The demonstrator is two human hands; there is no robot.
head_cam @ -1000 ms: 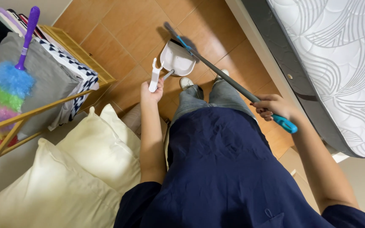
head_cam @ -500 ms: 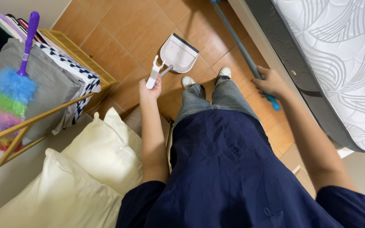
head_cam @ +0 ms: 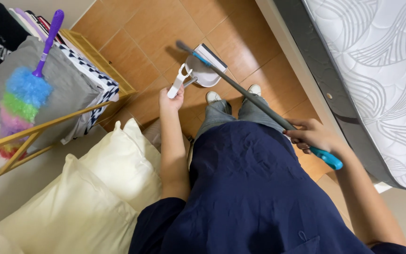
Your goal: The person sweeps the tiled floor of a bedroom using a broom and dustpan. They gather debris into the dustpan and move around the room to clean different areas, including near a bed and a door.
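Observation:
My left hand [head_cam: 171, 99] grips the white handle of a white dustpan [head_cam: 202, 70] that rests on the brown tiled floor [head_cam: 142, 33] ahead of my feet. My right hand [head_cam: 312, 135] is closed around a long grey broom stick with a blue grip end [head_cam: 259, 104]. The stick slants up and left across my legs, and its far end lies over the dustpan's mouth. I stand in a dark blue top and grey trousers, with white shoes [head_cam: 213, 96] just behind the pan.
A mattress on a dark bed base [head_cam: 367, 75] runs along the right. At left a wooden rack [head_cam: 92, 59] carries folded clothes and a multicoloured feather duster [head_cam: 24, 91]. Cream pillows [head_cam: 99, 183] are piled at lower left, against my left arm.
The broom swung from beside the bed back across my legs, so its far end now lies over the dustpan. My left hand kept hold of the dustpan handle.

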